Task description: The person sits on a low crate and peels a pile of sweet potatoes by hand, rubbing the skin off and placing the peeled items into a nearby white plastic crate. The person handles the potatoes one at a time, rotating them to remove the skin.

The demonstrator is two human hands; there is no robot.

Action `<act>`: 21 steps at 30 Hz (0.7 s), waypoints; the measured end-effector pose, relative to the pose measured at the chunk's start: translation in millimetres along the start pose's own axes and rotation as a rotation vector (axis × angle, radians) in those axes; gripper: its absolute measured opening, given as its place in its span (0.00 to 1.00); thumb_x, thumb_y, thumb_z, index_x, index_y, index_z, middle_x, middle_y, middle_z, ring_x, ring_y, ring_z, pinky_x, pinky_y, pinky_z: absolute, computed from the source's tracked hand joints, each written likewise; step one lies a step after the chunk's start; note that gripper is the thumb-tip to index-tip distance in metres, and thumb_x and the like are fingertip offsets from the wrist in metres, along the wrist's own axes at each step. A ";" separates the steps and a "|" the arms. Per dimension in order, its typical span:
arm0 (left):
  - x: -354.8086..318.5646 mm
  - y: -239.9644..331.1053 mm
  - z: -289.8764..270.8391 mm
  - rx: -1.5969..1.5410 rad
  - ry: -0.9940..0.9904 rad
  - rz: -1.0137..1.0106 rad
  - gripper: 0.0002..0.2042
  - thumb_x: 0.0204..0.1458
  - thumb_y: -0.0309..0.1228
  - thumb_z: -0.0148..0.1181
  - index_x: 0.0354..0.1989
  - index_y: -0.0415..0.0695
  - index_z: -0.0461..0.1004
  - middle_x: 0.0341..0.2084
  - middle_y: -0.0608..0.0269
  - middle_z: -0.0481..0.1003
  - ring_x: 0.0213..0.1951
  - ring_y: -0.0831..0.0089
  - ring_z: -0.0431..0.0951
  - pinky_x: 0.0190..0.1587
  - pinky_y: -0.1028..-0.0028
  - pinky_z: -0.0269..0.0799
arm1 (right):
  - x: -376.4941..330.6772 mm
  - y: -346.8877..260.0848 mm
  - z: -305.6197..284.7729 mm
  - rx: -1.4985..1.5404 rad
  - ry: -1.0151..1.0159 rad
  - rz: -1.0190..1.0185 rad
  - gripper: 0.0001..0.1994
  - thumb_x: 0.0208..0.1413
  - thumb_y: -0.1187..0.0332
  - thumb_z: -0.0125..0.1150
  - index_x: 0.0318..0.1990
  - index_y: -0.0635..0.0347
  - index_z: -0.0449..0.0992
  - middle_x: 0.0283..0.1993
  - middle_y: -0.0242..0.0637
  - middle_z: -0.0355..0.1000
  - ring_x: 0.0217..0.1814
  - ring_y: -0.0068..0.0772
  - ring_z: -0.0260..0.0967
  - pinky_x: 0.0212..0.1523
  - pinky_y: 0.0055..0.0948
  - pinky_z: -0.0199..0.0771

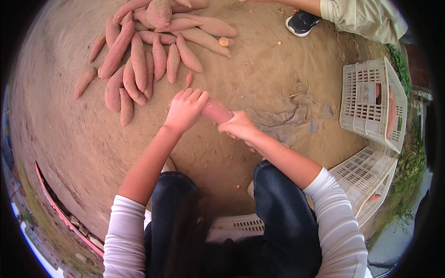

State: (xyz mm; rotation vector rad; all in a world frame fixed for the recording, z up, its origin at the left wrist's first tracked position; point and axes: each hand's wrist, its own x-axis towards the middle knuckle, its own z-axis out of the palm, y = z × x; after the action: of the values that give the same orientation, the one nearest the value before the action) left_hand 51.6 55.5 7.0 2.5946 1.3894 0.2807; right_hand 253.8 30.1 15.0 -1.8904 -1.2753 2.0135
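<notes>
Between both hands I hold a thick pinkish-red sweet potato (216,111) over the bare ground. My left hand (186,107) is closed round its left end, fingers wrapped over the top. At the other end my right hand (237,125) grips it, with the thumb lying along the skin; the sweet potato's far tip is hidden under those fingers. Just beyond my left hand lies a small sweet potato piece (189,80). A loose pile of sweet potatoes (138,60) spreads over the ground at the far left, and one of them shows an orange cut end (226,42).
Two white plastic crates (364,104) with sweet potatoes inside stand at the right. A dirty grey cloth (285,118) lies right of my hands. Another person's shoe (302,22) and light trouser leg (366,16) are at the far right. A white slatted crate (238,223) is beneath me.
</notes>
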 end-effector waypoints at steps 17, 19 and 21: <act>-235.5 -171.4 -15.5 -0.015 0.073 -1.032 0.16 0.57 0.40 0.57 0.26 0.37 0.72 0.21 0.47 0.74 0.25 0.49 0.76 0.31 0.58 0.71 | -90.5 59.8 -118.4 0.703 0.232 0.154 0.08 0.48 0.69 0.64 0.24 0.53 0.70 0.16 0.25 0.63 0.14 0.16 0.54 0.16 0.21 0.47; -275.1 -173.3 -9.2 -0.052 0.026 -1.129 0.18 0.57 0.39 0.57 0.25 0.35 0.71 0.19 0.47 0.73 0.23 0.52 0.73 0.30 0.59 0.69 | -138.4 77.6 -146.8 0.737 0.446 0.124 0.08 0.48 0.69 0.65 0.24 0.54 0.70 0.16 0.25 0.63 0.14 0.17 0.55 0.16 0.21 0.48; -306.0 -171.3 -4.1 -0.014 -0.064 -1.122 0.18 0.58 0.39 0.56 0.25 0.35 0.70 0.20 0.48 0.72 0.22 0.52 0.71 0.29 0.56 0.67 | -188.9 96.8 -168.0 0.780 0.711 0.007 0.08 0.48 0.69 0.65 0.24 0.54 0.70 0.16 0.26 0.64 0.14 0.18 0.56 0.16 0.22 0.49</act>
State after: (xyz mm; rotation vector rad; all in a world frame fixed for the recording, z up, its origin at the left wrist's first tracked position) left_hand -253.1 -106.4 -56.0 1.4165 2.4656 0.0206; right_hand 485.0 -60.3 123.0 -1.8683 -0.2429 1.2982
